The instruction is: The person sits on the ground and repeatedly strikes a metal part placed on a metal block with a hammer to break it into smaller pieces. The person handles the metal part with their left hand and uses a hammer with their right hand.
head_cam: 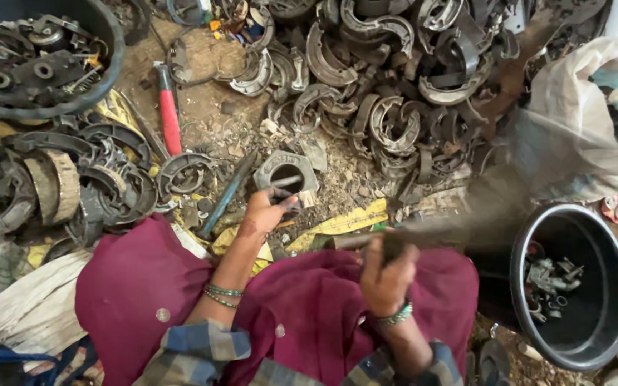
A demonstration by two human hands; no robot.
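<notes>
Left hand (265, 214), frame centre: fingers closed around a short dark metal punch or pin (285, 199), tip set at the lower edge of a squarish grey metal plate with a round hole (285, 171). Plate lies flat on the dirt, directly above the hand in the frame, touching or just beside the tool tip; can't tell which.

Right hand (386, 275), lower centre-right: fist shut on a handle (355, 241). The rest of that tool smears into a motion blur running up and right toward the frame edge, so its head is not readable. Long axis roughly horizontal, tilted up to the right.

Key relation: plate and pin sit up-left of the right fist; the blurred tool extends the opposite way, up-right. Left hand is much the nearer to the plate; right hand is well apart from it.

Around: blue-grey rod (227, 194) lying diagonally just left of the left hand. Red-handled hammer (169, 114) upper left, near-vertical, untouched. Big heap of curved brake shoes (395, 93) across the top. Dark tub of small parts (37, 64) in the upper-left corner, black bucket (613, 236) with a few metal bits at lower right. Maroon cloth (144, 286) over the lap, yellow scraps (345, 223) on the ground beneath.
</notes>
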